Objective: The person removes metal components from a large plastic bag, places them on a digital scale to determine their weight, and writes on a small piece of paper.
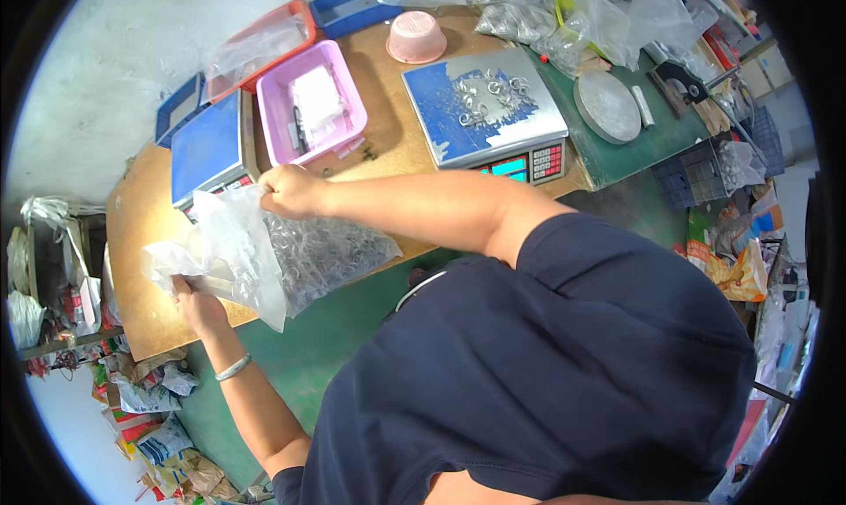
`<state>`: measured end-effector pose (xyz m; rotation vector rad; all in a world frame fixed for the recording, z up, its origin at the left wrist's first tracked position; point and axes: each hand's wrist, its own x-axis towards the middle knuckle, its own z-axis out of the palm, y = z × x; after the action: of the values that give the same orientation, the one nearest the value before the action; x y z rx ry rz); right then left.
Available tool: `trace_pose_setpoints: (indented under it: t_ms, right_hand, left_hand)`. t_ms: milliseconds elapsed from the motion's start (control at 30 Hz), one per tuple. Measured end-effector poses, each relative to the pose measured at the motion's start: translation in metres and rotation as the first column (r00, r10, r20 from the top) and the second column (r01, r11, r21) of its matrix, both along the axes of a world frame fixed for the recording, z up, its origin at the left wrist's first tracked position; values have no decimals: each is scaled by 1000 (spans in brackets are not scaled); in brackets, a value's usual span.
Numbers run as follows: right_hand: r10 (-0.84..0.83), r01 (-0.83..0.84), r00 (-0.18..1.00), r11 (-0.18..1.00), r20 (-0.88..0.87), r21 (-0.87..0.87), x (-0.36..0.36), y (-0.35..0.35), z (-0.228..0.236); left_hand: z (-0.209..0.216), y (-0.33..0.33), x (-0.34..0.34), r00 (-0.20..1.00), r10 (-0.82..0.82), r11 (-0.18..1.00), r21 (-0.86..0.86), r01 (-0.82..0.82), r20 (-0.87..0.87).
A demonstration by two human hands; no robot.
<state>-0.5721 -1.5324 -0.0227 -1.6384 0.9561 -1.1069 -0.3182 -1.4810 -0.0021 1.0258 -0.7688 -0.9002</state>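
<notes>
A clear plastic bag full of small silvery metal parts lies at the near edge of the wooden tabletop, its loose mouth end to the left. My right hand is closed on the bag's upper edge, between the loose plastic and the filled part. Nearer to me, my left hand grips the lower edge of the mouth end, with its fingertips partly behind the film. Through the plastic, the metal parts look curved or ring-like. A bangle circles my left wrist.
Behind the bag stands a blue-topped scale, beside a purple basin holding papers and a pen. Farther right, another scale carries loose metal rings. A pink bowl, a round grey disc and several filled bags stand along the back.
</notes>
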Motion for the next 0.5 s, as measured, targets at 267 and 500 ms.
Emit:
trace_pose_setpoints:
  t_ms: [267,500]
  right_hand:
    - [-127,-48,916,907,-381,-417,-168,-10,-22]
    - [-562,397,333,812,-758,-428,-384,42,-77]
  left_hand:
    - [-8,29,11,965,84,982,141,-122,250]
    - [113,76,-117,740,516,815,-515,-268,432]
